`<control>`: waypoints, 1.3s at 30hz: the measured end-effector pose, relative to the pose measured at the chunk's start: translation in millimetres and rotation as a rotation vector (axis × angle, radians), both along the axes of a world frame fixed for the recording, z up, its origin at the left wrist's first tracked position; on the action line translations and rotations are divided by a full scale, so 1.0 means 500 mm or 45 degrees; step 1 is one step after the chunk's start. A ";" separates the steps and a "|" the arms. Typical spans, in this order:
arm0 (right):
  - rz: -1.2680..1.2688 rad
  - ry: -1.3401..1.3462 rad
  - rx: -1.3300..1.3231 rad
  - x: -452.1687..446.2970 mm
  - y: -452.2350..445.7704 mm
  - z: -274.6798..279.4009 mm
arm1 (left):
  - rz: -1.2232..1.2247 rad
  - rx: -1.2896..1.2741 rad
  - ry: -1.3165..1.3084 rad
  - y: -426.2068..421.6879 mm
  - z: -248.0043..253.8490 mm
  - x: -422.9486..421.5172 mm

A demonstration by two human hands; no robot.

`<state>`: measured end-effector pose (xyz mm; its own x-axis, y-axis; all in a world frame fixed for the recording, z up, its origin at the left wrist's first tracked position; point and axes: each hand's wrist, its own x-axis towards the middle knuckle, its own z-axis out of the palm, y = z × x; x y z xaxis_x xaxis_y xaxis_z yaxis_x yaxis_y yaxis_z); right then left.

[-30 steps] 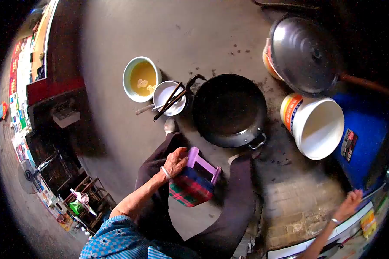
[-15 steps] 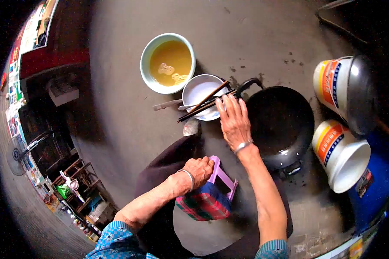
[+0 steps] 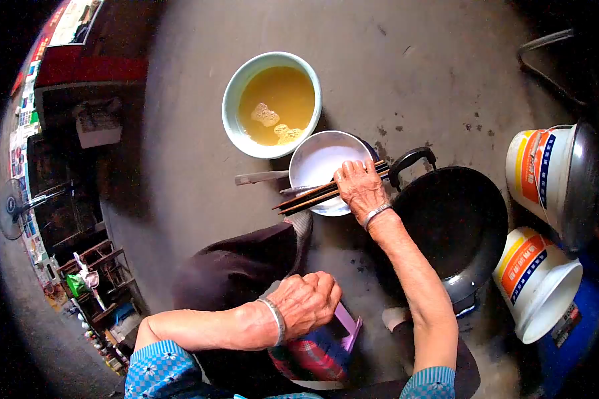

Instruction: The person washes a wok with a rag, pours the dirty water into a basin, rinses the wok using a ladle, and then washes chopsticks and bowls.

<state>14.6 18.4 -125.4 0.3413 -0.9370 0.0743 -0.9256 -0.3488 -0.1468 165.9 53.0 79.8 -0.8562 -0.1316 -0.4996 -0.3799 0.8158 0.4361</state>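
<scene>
The dark chopsticks now lie in the fingers of the right hand; half a second ago those fingers were only reaching over them. The sticks, crossed then, run nearly side by side, so the pick-up looks to be in progress. The fingers are bent down and closed over them, with the thumb hidden. The white bowl is just beyond and left of the fingertips, the chopsticks crossing its near edge. The right forearm stretches forward, palm down. The left hand is raised in front of the purple frame, its fingers curled (whether they grip anything, I cannot tell). Farther out from the right fingers, the basin of yellow liquid is ahead and left, the black wok is to the right, and two white buckets are well beyond it.
</scene>
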 end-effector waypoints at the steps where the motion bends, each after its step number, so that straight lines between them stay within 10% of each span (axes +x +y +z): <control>1: 0.019 -0.048 0.040 0.000 0.004 -0.008 | -0.004 -0.019 0.003 0.008 -0.006 0.002; 15: -0.092 0.028 -0.359 0.034 0.043 -0.026 | -0.063 -0.336 0.005 0.087 -0.050 0.062; 26: -0.089 -0.248 -0.403 0.088 0.077 0.185 | -0.223 -0.237 -0.113 0.088 -0.076 0.076; 39: -0.984 -0.917 -0.224 0.062 0.292 0.280 | -0.152 -0.223 -0.047 0.098 0.008 0.065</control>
